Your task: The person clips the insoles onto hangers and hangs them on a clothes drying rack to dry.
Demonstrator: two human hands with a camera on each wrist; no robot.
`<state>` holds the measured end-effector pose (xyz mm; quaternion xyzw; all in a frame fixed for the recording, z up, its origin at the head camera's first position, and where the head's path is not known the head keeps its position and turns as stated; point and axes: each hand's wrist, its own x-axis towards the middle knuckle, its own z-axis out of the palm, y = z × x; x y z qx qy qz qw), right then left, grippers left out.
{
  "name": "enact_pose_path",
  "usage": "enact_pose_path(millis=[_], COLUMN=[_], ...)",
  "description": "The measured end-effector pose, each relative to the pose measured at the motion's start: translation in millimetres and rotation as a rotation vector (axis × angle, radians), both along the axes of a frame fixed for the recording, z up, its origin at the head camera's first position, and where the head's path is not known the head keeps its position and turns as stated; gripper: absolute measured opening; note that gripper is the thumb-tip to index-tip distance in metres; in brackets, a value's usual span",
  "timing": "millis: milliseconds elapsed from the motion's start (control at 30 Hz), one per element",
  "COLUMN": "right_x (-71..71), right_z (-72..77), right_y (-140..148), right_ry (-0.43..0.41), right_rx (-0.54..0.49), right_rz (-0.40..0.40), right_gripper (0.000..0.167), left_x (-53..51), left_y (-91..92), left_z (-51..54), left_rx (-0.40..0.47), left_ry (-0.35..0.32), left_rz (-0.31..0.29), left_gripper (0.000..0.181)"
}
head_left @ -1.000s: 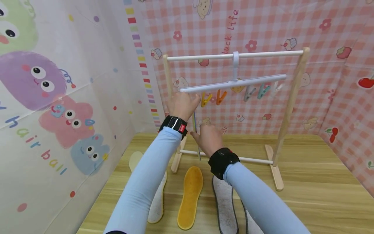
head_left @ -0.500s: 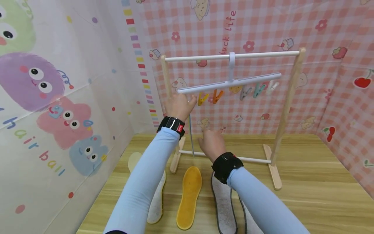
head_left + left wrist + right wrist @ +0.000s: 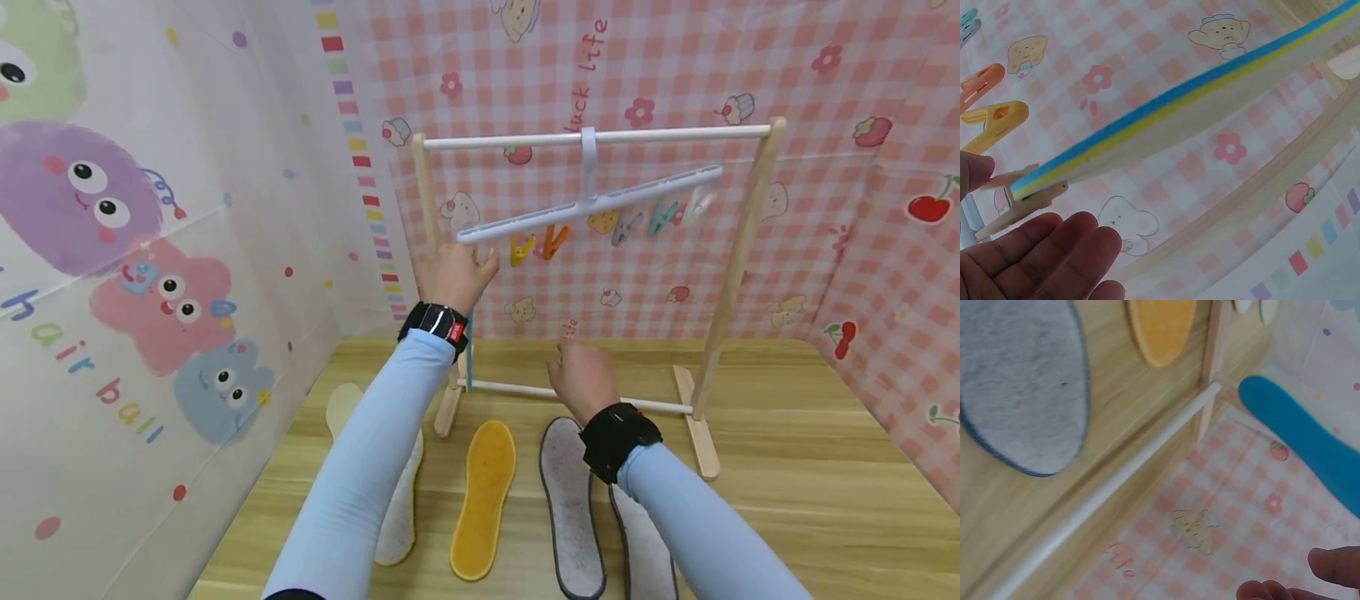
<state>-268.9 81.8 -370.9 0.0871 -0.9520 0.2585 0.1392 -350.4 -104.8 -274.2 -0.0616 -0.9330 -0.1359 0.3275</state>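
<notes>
A blue insole (image 3: 1172,103) with yellow and cream layers hangs edge-on from a beige clothespin (image 3: 1029,203), whose jaws clamp its end. My left hand (image 3: 456,275) is at the low left end of a tilted pale hanger (image 3: 585,207). In the left wrist view its thumb and fingers stand apart on either side of the clothespin; whether the thumb touches it I cannot tell. My right hand (image 3: 585,379) holds nothing, to the right of the insole and above a grey insole (image 3: 573,508). Its thumb and fingertips are apart in the right wrist view.
The hanger hooks over the white top bar (image 3: 510,142) of a wooden rack. Yellow (image 3: 521,250), orange (image 3: 555,242), grey and teal clothespins hang along it. On the table lie a yellow insole (image 3: 483,500), a pale insole (image 3: 401,517) and another grey insole (image 3: 647,542).
My right hand has moved away from the hanging insole to the right. The insole has swung left, and the hanger now tilts more, its right end higher. My left hand stays near the hanger's left end.
</notes>
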Motion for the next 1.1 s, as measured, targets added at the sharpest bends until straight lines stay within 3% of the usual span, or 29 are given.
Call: enact_pose_path(millis=[133,267,433,567,700,933,1100], right_x=[1.8,4.3,6.5,5.7,5.2,9.9,14.3], right_z=[-6.8,-13.9,-23.4,-29.8,-32.7,-31.3,-31.8], right_y=[14.5,28.0,41.7,49.1,53.4,63.3,71.0], right_ry=[-0.041,-0.051,-0.032,-0.003,-0.004,-0.066,-0.094], right_rx=[0.002,-0.011,-0.021,-0.012,0.006,0.049,0.06], right_rz=[-0.026,-0.046,-0.067,-0.093,-0.122,-0.139,-0.132], right_gripper=[0.035,0.034,0.031,0.03,0.03,0.036,0.038], left_x=[1.4,6.0,10.6,13.6,15.6,28.4,38.3], left_y=[-3.4,-5.8,-9.2,-10.1,-9.2,-9.0,-10.8], left_z=[-5.0,-11.8,-22.8,-34.4,-44.1,-55.9,-67.4], left_rx=[0.002,0.019,0.043,0.023,-0.02,-0.122,-0.118], left_ry=[0.001,-0.037,-0.075,-0.123,-0.155,-0.242,-0.307], left_rz=[-0.016,0.008,0.032,0.057,0.075,0.025,-0.013], left_gripper=[0.055,0.059,0.049,0.042,0.047,0.059,0.055])
